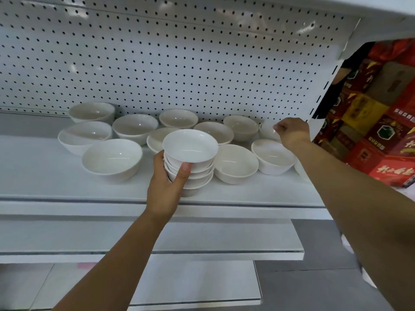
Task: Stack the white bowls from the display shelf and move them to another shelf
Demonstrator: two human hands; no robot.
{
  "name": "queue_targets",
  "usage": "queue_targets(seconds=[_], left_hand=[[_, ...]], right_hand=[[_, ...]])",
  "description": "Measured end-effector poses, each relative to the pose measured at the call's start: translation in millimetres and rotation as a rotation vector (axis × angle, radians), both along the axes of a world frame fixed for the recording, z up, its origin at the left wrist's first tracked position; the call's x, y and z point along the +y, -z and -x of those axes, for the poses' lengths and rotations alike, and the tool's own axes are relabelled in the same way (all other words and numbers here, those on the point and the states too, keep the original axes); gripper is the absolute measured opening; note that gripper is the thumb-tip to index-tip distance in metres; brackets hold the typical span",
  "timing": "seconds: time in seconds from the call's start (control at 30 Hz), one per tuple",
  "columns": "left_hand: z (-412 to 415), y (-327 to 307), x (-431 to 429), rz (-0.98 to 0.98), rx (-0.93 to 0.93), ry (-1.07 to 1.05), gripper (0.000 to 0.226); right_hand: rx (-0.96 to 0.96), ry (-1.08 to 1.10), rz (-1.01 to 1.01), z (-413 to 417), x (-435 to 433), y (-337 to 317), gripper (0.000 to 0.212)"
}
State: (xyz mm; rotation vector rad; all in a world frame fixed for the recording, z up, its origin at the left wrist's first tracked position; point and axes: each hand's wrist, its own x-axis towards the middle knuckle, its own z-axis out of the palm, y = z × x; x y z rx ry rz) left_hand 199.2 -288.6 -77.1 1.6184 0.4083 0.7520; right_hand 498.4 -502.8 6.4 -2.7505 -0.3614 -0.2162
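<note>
My left hand [167, 182] grips a stack of several white bowls [190, 153] from its left side, thumb across the front, held just above the front of the display shelf [45, 176]. My right hand [292, 131] reaches to the far right back of the shelf and pinches the rim of a small white bowl [267, 130], which it partly hides. Several more white bowls stand loose on the shelf, among them one at the front left [112, 158] and one below my right wrist [272, 157].
A white pegboard [168, 63] backs the shelf, and another shelf board overhangs it at the top. Two lower white shelves [202, 243] step out beneath. Red and yellow gift boxes [377, 122] are piled to the right of the unit.
</note>
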Motion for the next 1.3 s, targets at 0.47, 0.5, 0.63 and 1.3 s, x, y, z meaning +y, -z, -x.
queue_targets(seconds=[0.47,0.5,0.63,1.3], left_hand=[[-3,2,2,-0.007,0.011,0.014,0.089],[-3,2,2,-0.004,0.006,0.018,0.089],[-2,3,3,0.006,-0.004,0.029,0.094],[8,-2,12,0.011,-0.001,0.142,0.078]], right_hand=[[-0.121,-0.015,-0.451,10,-1,-11,0.015],[-0.137,-0.046,-0.515,14,2,-15,0.014],[-0.173,-0.231,-0.829,54,13,-28,0.014],[-0.54,-0.99,-0.644,185,68,-9,0.018]])
